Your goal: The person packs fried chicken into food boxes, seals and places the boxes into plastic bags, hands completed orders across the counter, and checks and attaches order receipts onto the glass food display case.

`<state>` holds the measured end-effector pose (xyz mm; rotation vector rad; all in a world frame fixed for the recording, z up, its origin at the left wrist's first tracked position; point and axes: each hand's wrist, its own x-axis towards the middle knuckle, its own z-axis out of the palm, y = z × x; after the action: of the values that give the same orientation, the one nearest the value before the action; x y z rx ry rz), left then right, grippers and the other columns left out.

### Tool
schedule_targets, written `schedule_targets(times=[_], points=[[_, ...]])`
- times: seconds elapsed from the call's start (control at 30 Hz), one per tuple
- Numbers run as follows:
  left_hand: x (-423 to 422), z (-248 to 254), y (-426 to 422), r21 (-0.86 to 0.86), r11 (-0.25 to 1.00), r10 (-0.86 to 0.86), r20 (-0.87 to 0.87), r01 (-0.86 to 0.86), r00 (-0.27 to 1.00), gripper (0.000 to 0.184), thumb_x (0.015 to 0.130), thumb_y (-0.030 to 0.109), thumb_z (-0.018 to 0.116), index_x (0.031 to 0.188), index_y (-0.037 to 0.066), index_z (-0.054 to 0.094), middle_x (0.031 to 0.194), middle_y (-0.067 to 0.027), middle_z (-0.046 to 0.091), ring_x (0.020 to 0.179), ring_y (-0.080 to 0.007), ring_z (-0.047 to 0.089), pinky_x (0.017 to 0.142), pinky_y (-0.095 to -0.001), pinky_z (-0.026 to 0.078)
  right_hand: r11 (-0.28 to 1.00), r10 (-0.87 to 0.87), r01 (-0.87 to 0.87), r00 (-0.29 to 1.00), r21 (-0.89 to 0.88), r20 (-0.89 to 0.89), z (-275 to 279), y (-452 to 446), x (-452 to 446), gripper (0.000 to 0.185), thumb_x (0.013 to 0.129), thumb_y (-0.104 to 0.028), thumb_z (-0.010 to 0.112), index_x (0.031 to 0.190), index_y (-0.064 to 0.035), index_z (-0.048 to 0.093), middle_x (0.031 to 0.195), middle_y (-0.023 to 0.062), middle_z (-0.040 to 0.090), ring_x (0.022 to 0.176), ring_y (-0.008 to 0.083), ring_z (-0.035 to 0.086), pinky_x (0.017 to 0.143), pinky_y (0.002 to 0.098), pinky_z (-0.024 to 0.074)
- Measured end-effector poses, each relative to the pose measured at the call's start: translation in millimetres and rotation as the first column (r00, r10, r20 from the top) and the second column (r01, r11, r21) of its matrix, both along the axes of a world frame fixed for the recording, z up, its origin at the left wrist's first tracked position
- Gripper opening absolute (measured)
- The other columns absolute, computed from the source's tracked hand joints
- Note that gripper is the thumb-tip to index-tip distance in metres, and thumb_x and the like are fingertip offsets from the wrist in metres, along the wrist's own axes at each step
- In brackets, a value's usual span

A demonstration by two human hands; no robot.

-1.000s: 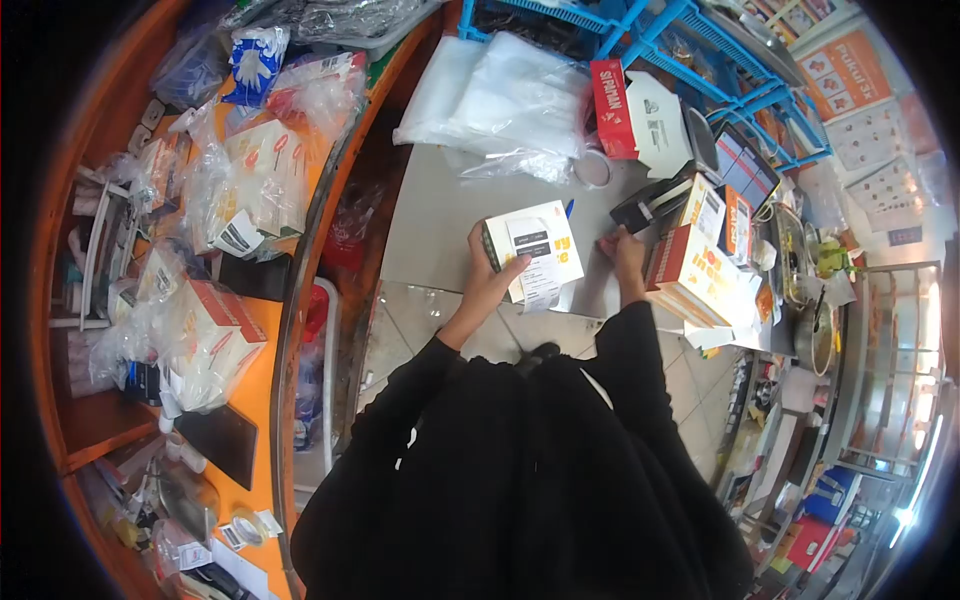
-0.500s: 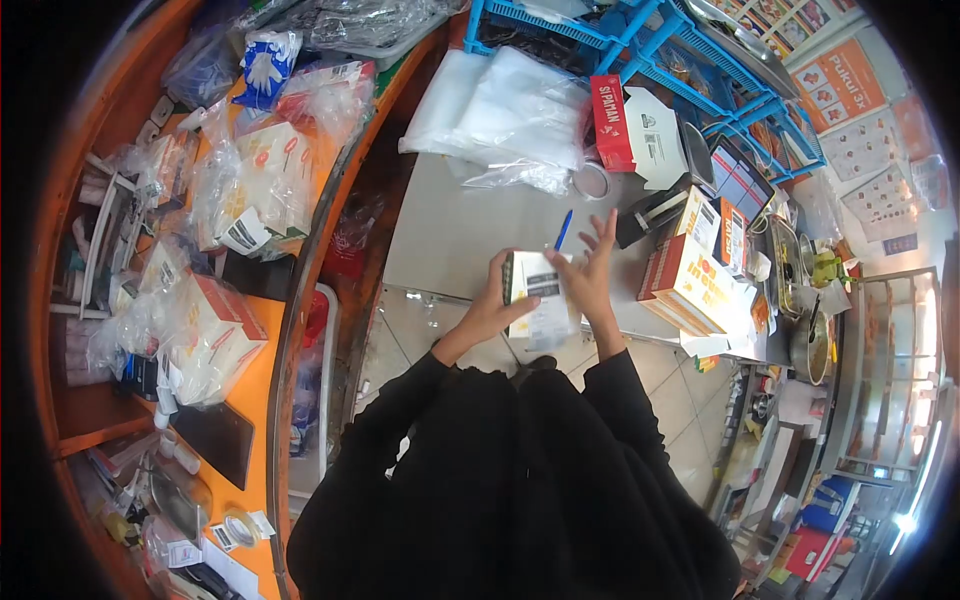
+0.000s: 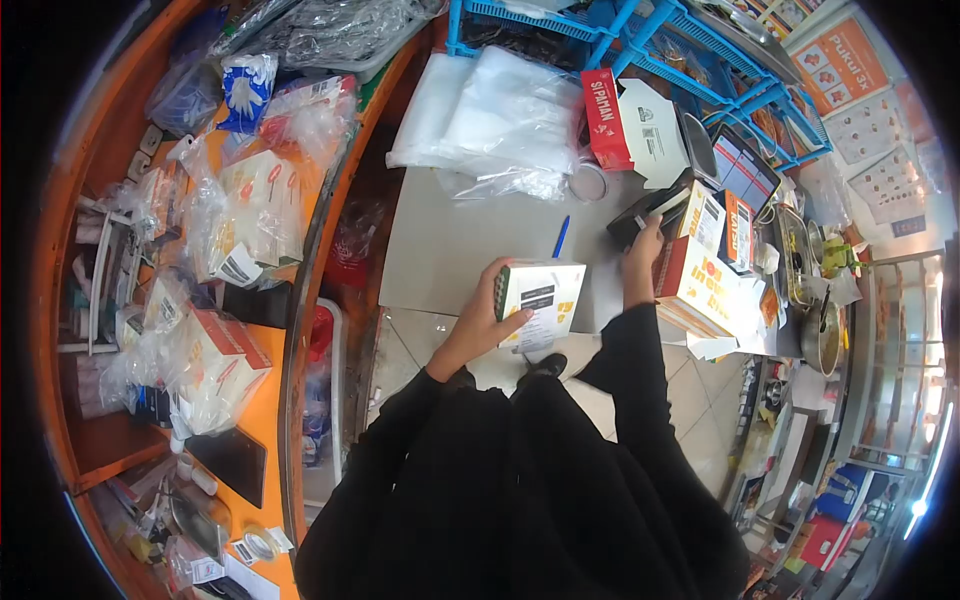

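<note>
left hand (image 3: pixel 490 322) clasps a small white cardboard box with yellow lettering (image 3: pixel 563 282); right hand (image 3: pixel 643 257) beside a black boxy device (image 3: pixel 627 220)

near the middle of the frame, the left fingers are curled around the left side of the small box, where a dark green patterned face shows, and the thumb lies across the front. beneath that thumb, a white paper slip with black print (image 3: pixel 538 318) is pressed flat against the box – its lower end hangs down past the box's bottom edge. the box sits to the right of the left palm, held over the near edge of a grey flat-topped table (image 3: pixel 430 255).

right of centre, the right fingers are bent and drawn together at the near side of the black device; i cannot tell whether they pinch anything or only touch it. just to the right of that hand stand white cardboard boxes with a red band and yellow letters (image 3: pixel 702 272).

the small box is to the left of the right fingers, well apart from them. between the two hands, a little higher in the frame, a slim blue pen (image 3: pixel 562 237) lies on the table – just above the box's top edge. at upper centre is a pile of clear plastic bags (image 3: pixel 505 120), with an open red and white carton (image 3: pixel 650 130) to its right.
</note>
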<state>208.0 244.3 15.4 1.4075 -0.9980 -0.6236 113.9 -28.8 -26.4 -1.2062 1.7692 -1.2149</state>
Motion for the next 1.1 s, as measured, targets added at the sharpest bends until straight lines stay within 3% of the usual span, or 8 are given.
schedule_targets(times=[0.03,0.1,0.17,0.23,0.3,0.5,0.77,1.1], points=[[1.6,2.5,-0.4,0.013,1.000,0.005,-0.014,-0.005,1.000,0.062,0.066,0.013,0.057,0.115,0.003,0.019,0.104,-0.0175,0.038,0.098,-0.0266,0.039,0.082,-0.0327,0.031,0.958,0.144,-0.221,0.922,0.184,0.359,6.1,-4.8,-0.8,0.039,0.072,-0.040,0.048,0.090,-0.0054,0.050,0.086,0.0043,0.049,0.065,0.0129,0.043,0.052,0.0254,0.0358],[3.1,-9.0,-2.1,0.023,0.999,-0.030,-0.053,0.032,0.998,0.064,0.067,0.012,0.057,0.116,0.003,0.017,0.105,-0.0164,0.037,0.098,-0.0247,0.039,0.083,-0.0326,0.031,0.961,0.160,-0.228,0.918,0.155,0.362,4.6,4.7,2.3,0.032,0.075,-0.038,0.046,0.074,-0.0065,0.051,0.071,0.0004,0.049,0.052,0.0103,0.039,0.043,0.0232,0.0307],[3.0,-12.4,-4.9,-0.021,0.998,0.047,-0.261,-0.054,0.964,0.064,0.068,0.011,0.056,0.116,0.004,0.015,0.105,-0.0150,0.036,0.098,-0.0228,0.039,0.084,-0.0325,0.030,0.966,0.205,-0.119,0.891,-0.227,0.405,6.8,29.5,5.6,0.036,0.078,-0.034,0.043,0.065,-0.0017,0.050,0.055,0.0025,0.043,0.048,0.0112,0.039,0.042,0.0238,0.0303],[5.5,-4.9,-5.7,-0.022,0.996,0.067,-0.389,-0.081,0.919,0.066,0.069,0.009,0.055,0.117,0.004,0.011,0.106,-0.0138,0.034,0.099,-0.0210,0.036,0.085,-0.0322,0.030,0.846,0.203,-0.166,0.979,-0.507,0.018,-33.2,33.9,-4.9,0.034,0.079,-0.032,0.042,0.063,-0.0020,0.049,0.052,0.0028,0.044,0.041,0.0098,0.040,0.037,0.0225,0.0307],[11.5,0.6,-8.4,0.033,0.994,0.099,-0.662,-0.103,0.743,0.068,0.069,0.008,0.055,0.118,0.005,0.007,0.106,-0.0134,0.033,0.100,-0.0209,0.036,0.083,-0.0306,0.033,0.957,0.291,-0.288,0.947,-0.043,0.136,-10.8,62.9,-6.3,0.033,0.080,-0.029,0.041,0.064,-0.0010,0.049,0.054,0.0063,0.047,0.043,0.0123,0.047,0.037,0.0227,0.0355],[31.0,5.0,-21.7,0.064,0.988,0.128,-0.859,-0.144,0.496,0.056,0.071,0.017,0.054,0.113,0.009,0.017,0.104,-0.0097,0.038,0.095,-0.0210,0.043,0.071,-0.0360,0.043,0.820,0.349,-0.492,0.835,0.293,0.426,-17.8,41.0,-22.7,0.032,0.079,-0.029,0.044,0.061,-0.0024,0.045,0.053,0.0049,0.048,0.044,0.0116,0.049,0.038,0.0209,0.0368],[54.1,8.3,-25.4,0.002,0.994,0.036,-0.945,-0.107,0.325,0.031,0.072,0.023,0.054,0.097,0.010,0.042,0.091,-0.0058,0.050,0.082,-0.0178,0.051,0.062,-0.0307,0.043,0.306,0.941,-0.845,0.338,-0.439,0.007,70.1,163.8,-29.8,0.024,0.077,-0.014,0.046,0.058,-0.0006,0.046,0.050,0.0065,0.045,0.042,0.0118,0.043,0.040,0.0220,0.0333],[35.7,21.3,-17.3,-0.017,1.000,-0.017,-0.928,0.003,0.373,0.034,0.072,0.019,0.052,0.102,0.011,0.037,0.096,-0.0044,0.048,0.085,-0.0177,0.050,0.068,-0.0334,0.043,0.273,0.945,-0.944,0.299,-0.184,-0.131,58.7,163.4,-15.4,0.017,0.073,-0.011,0.051,0.062,0.0010,0.050,0.053,0.0094,0.046,0.041,0.0149,0.041,0.040,0.0249,0.0328]])
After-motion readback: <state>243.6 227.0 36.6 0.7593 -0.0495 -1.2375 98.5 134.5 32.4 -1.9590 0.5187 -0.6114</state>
